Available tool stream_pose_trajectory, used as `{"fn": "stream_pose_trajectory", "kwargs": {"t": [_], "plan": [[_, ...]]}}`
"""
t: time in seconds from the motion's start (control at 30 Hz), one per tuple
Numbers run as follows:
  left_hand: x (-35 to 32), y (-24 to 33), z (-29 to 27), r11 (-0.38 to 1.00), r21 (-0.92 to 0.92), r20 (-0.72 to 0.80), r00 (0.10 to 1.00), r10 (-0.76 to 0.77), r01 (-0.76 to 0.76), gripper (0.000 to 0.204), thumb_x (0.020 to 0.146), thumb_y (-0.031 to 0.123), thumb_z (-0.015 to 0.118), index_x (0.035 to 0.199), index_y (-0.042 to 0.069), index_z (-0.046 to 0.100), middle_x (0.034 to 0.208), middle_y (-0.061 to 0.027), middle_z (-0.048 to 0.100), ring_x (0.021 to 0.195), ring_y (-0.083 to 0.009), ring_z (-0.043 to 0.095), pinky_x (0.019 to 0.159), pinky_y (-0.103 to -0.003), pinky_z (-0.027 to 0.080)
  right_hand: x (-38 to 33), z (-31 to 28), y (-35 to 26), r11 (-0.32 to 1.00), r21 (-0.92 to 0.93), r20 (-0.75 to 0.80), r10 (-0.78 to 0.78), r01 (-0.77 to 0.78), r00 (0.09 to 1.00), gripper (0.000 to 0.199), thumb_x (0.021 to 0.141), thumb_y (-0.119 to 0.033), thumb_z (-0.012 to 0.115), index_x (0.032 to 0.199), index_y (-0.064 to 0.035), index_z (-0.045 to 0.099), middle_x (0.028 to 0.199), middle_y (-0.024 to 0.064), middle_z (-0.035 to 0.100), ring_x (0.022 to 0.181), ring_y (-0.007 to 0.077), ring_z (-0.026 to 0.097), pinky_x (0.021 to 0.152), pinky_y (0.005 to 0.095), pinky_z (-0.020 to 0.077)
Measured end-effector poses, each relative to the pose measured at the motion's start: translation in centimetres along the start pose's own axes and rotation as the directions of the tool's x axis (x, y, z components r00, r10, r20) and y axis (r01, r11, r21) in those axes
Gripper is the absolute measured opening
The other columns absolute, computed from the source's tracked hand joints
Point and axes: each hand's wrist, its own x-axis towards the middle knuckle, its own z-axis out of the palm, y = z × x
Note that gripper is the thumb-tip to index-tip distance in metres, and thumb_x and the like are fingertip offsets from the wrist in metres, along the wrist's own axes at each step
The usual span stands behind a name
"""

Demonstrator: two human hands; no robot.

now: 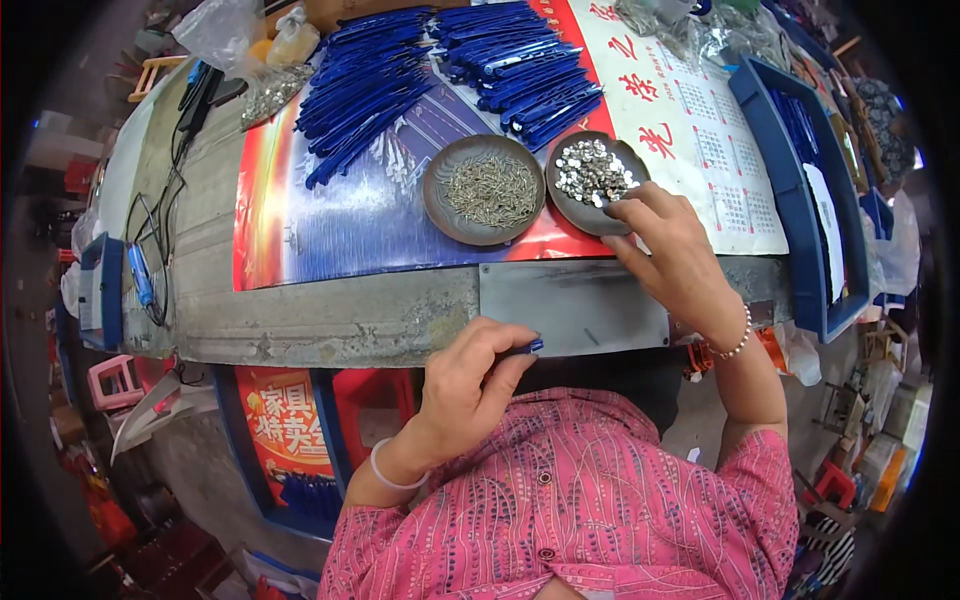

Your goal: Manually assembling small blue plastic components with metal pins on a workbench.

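Note:
My left hand (466,385) is closed in a pinch near the table's front edge. A small end of a dark blue piece (536,346) sticks out past its fingertips; the rest is hidden in the hand. My right hand (675,250) reaches over the near right rim of a round brown dish (583,218) of small shiny silver discs (594,171). Its thumb and index finger are apart, with nothing visible between them. Left of that dish, a larger brown dish (440,215) holds many thin metal pins (491,190).
Two piles of long slim blue pieces (365,85) lie at the back on a printed poster sheet (330,235). A blue bin (815,290) stands at the right. A cable with a blue-handled tool (140,274) lies left. Below the table is a blue crate (262,490).

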Motion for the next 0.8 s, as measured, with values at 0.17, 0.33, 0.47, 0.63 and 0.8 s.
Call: {"fn": "stream_pose_trajectory", "kwargs": {"t": [0.17, 0.33, 0.47, 0.63, 0.8], "plan": [[-0.5, -0.1, 0.2, 0.998, -0.041, -0.007, 0.999, -0.048, 0.048, 0.016, 0.083, -0.002, 0.062, 0.099, -0.001, 0.058, 0.081, -0.0083, 0.058, 0.068, -0.0146, 0.055, 0.061, -0.025, 0.044, 0.5, 0.9, 0.9, 0.992, -0.126, 0.04, 0.01, -0.005, 0.999, 0.023, 0.08, -0.011, 0.065, 0.102, -0.0028, 0.06, 0.099, 0.0132, 0.056, 0.092, 0.0319, 0.052, 0.085, 0.0395, 0.0389], [-1.5, -1.3, 0.0, 0.98, -0.135, -0.016, 0.989, -0.147, 0.144, 0.014, 0.087, -0.004, 0.058, 0.101, -0.003, 0.055, 0.086, -0.0049, 0.053, 0.066, -0.0072, 0.051, 0.058, -0.02, 0.042, -0.3, -0.3, -0.3, 0.992, -0.123, 0.023, 0.008, -0.005, 1.0, 0.02, 0.08, -0.01, 0.064, 0.098, -0.0027, 0.059, 0.094, 0.013, 0.056, 0.086, 0.0305, 0.052, 0.077, 0.0382, 0.041], [-1.6, -1.7, 0.0, 0.964, -0.187, -0.001, 0.981, -0.194, 0.19, 0.015, 0.088, -0.006, 0.056, 0.102, -0.004, 0.054, 0.088, -0.004, 0.052, 0.065, -0.0049, 0.05, 0.057, -0.017, 0.04, -2.4, -1.2, -2.4, 0.992, 0.111, 0.218, 0.037, -0.063, 0.975, 0.019, 0.079, -0.011, 0.065, 0.094, -0.0028, 0.058, 0.09, 0.0127, 0.054, 0.085, 0.0297, 0.052, 0.074, 0.0376, 0.0408], [-1.4, -1.6, 0.5, 0.96, -0.209, 0.021, 0.982, -0.188, 0.188, 0.015, 0.088, -0.006, 0.056, 0.103, -0.004, 0.054, 0.088, -0.0043, 0.052, 0.066, -0.005, 0.05, 0.057, -0.017, 0.04, -3.5, -0.8, -2.6, 0.999, -0.036, 0.374, 0.013, 0.001, 0.927, 0.018, 0.075, -0.012, 0.064, 0.088, -0.0034, 0.054, 0.085, 0.0123, 0.051, 0.08, 0.0294, 0.051, 0.072, 0.0369, 0.0392], [-1.4, -1.4, 0.7, 0.963, -0.206, 0.032, 0.985, -0.17, 0.173, 0.014, 0.088, -0.005, 0.057, 0.102, -0.004, 0.055, 0.087, -0.004, 0.053, 0.066, -0.0053, 0.05, 0.057, -0.018, 0.04, -3.5, 0.0, -1.9, 0.986, -0.157, 0.379, 0.014, 0.05, 0.925, 0.014, 0.074, -0.009, 0.061, 0.081, -0.0035, 0.05, 0.081, 0.0119, 0.05, 0.075, 0.0298, 0.051, 0.069, 0.0378, 0.0394]]}}
